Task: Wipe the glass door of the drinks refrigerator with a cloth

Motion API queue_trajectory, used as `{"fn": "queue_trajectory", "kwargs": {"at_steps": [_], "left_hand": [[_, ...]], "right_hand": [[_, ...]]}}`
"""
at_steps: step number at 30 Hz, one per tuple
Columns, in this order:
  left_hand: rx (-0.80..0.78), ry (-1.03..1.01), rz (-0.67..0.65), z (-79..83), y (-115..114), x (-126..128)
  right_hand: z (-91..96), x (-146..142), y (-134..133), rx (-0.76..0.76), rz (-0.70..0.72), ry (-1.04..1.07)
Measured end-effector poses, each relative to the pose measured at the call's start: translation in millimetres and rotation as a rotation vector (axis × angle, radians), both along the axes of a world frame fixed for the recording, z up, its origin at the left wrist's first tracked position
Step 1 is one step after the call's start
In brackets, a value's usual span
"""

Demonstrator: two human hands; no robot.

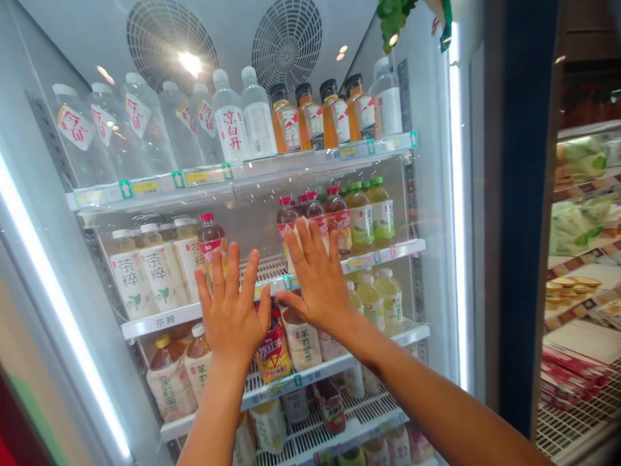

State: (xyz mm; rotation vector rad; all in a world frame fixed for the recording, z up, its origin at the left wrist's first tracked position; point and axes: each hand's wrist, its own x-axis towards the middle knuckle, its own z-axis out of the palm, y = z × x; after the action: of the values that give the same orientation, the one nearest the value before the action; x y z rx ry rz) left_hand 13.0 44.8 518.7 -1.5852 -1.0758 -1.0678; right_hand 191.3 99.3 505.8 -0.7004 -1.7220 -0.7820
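Observation:
My left hand [235,314] is raised with its fingers spread, in front of the second and third shelves of a lit drinks fridge. To its right, my right hand [317,278] is also up and open, thumb pointing towards the left one. Neither holds anything; I cannot tell whether the palms touch a glass door. Red-capped bottles [338,217] stand behind the right fingertips, and one more red-capped bottle [212,230] is by the left fingers. Below, between the hands, a red-and-yellow labelled bottle [274,349] and a cream-labelled bottle [303,340] stand on the third shelf.
Clear water bottles [230,120] and orange drink bottles [334,113] line the top shelf. White-capped tea bottles [158,265] stand at the left of the second. A dark upright frame [524,226] separates the fridge from another shelf unit [582,304] with packaged goods.

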Motion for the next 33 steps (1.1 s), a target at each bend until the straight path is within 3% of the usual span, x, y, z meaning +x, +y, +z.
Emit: {"fn": "queue_trajectory", "kwargs": {"at_steps": [3, 5, 8, 10, 15, 17, 20, 22, 23, 27, 28, 30, 33], "left_hand": [[0.006, 0.015, 0.031, -0.3, 0, 0], [0.010, 0.018, 0.042, -0.4, 1, -1], [0.016, 0.009, 0.036, -0.3, 0, -1], [0.012, 0.005, 0.035, 0.0, 0, 0], [0.041, 0.011, 0.034, 0.4, 2, 0], [0.072, 0.019, 0.028, -0.1, 3, 0], [0.081, 0.024, 0.025, -0.8, 5, 0], [0.076, 0.024, 0.029, -1.0, 5, 0], [0.076, 0.025, 0.031, -1.0, 5, 0], [0.084, 0.036, 0.034, -0.9, 4, 0], [0.082, 0.039, 0.032, -0.8, 4, -1], [0.081, 0.042, 0.025, -0.9, 5, -1], [0.093, 0.037, 0.021, -1.0, 5, -1]], "right_hand": [[-38.6, 2, -3, -0.005, 0.006, -0.087], [-37.6, 3, -2, 0.008, -0.010, -0.111], [-6.9, 6, 3, 0.023, -0.029, -0.031], [-1.4, 8, 4, 0.003, -0.037, 0.016], [-44.2, 13, -4, -0.042, -0.107, -0.048], [-30.8, 14, -6, -0.048, -0.153, -0.061], [16.1, 11, -3, -0.056, -0.190, -0.012], [25.3, 8, -3, -0.066, -0.193, 0.033], [17.4, 7, -5, -0.071, -0.186, 0.045], [-47.8, 0, -12, -0.038, -0.160, 0.041], [-54.0, -1, -12, -0.029, -0.160, 0.032], [-41.2, -3, -10, -0.028, -0.170, 0.028], [6.3, -6, -7, -0.047, -0.206, 0.043]]}}
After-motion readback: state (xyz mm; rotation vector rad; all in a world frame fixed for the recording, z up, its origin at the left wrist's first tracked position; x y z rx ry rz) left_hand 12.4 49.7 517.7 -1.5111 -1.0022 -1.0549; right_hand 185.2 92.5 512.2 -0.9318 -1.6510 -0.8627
